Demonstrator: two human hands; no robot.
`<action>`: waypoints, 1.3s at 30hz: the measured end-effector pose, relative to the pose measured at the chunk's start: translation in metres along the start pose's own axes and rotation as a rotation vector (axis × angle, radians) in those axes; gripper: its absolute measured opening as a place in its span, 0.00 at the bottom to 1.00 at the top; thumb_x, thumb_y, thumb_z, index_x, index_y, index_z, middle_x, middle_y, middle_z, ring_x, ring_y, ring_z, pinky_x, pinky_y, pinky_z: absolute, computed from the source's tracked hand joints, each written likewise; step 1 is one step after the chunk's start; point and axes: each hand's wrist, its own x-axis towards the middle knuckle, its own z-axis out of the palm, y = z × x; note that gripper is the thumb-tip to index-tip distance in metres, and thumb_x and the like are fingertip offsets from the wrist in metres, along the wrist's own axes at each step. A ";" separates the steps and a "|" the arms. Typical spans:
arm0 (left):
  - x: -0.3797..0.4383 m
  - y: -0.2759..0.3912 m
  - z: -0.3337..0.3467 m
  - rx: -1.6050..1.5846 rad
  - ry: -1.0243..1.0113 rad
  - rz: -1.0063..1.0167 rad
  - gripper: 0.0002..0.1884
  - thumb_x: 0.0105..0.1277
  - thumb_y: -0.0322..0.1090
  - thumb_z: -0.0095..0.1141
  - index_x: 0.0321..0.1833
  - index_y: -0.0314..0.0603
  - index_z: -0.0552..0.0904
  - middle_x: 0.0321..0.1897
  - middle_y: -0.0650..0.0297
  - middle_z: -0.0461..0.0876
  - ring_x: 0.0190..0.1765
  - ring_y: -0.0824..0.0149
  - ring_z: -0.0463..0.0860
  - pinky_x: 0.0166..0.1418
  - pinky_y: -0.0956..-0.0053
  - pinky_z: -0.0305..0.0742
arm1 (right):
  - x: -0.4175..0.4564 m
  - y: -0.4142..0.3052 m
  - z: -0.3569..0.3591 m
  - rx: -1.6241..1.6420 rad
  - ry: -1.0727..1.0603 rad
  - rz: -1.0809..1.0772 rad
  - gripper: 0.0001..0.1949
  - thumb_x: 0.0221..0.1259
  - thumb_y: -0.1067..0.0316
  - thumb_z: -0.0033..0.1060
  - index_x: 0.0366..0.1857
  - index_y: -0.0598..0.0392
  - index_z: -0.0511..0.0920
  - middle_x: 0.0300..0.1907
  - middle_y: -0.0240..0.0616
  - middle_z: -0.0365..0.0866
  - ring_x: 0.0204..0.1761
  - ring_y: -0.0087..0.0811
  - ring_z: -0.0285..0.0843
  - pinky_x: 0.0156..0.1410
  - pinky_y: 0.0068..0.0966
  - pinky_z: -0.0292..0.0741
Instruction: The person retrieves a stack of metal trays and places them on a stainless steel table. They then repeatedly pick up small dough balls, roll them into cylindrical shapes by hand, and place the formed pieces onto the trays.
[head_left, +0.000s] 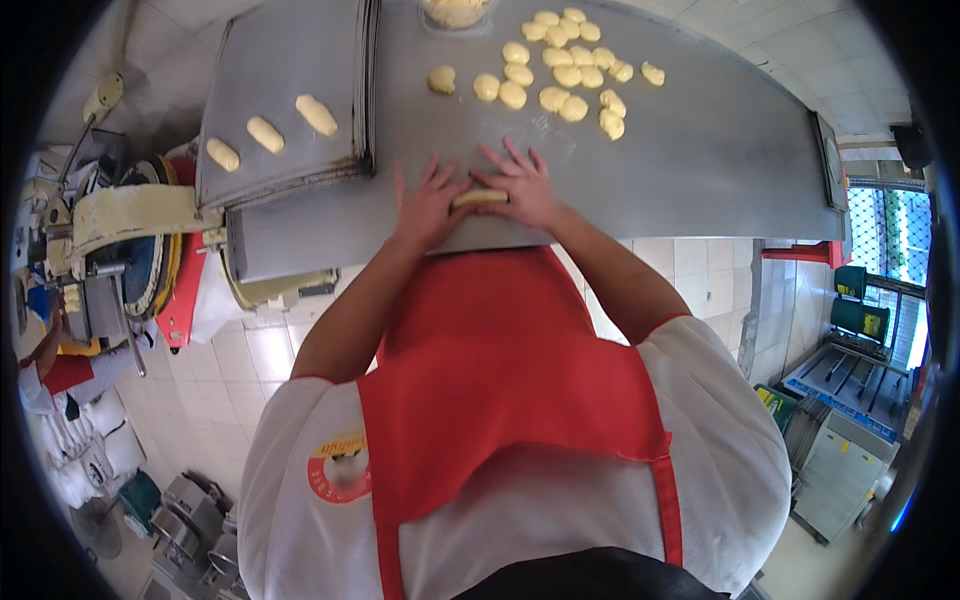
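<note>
A small elongated piece of dough (480, 197) lies near the front edge of the steel worktable (660, 176), between my two hands. My left hand (429, 204) touches its left end, thumb on the near side and the other fingers spread. From the right, my right hand (525, 191) has its index finger along the dough's far side and its thumb on the near side. Beyond my hands, a single dough ball (442, 79) sits apart from a group of several dough balls (566, 76). Three shaped dough rolls (265, 134) rest spaced out on a metal baking tray (277, 56) at the left.
At the far edge stands a clear container (456, 13) with pale contents. Machinery with a cream-coloured curved housing (139, 208) is close by the tray's left side. A co-worker's arm (51, 341) shows at far left. On the right are a red stool (806, 253) and metal equipment (840, 472).
</note>
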 end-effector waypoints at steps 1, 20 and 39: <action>0.003 -0.002 0.009 0.007 0.101 -0.011 0.30 0.73 0.60 0.66 0.75 0.65 0.84 0.86 0.66 0.70 0.89 0.53 0.62 0.84 0.17 0.30 | -0.001 -0.002 0.003 -0.016 0.014 -0.007 0.37 0.65 0.26 0.67 0.77 0.27 0.79 0.92 0.27 0.53 0.92 0.53 0.44 0.88 0.71 0.45; -0.021 -0.001 0.044 -0.218 0.423 0.015 0.18 0.63 0.48 0.76 0.56 0.58 0.93 0.75 0.65 0.84 0.78 0.50 0.77 0.85 0.30 0.48 | -0.024 -0.016 0.015 0.066 0.208 -0.031 0.28 0.56 0.40 0.81 0.63 0.27 0.88 0.81 0.34 0.73 0.82 0.51 0.67 0.79 0.65 0.63; -0.029 0.049 0.017 -0.676 0.265 -0.384 0.41 0.59 0.27 0.77 0.79 0.46 0.76 0.57 0.54 0.86 0.60 0.54 0.88 0.59 0.59 0.88 | -0.034 -0.039 -0.012 0.509 0.139 -0.043 0.27 0.64 0.71 0.71 0.69 0.53 0.78 0.66 0.53 0.80 0.66 0.61 0.76 0.71 0.51 0.77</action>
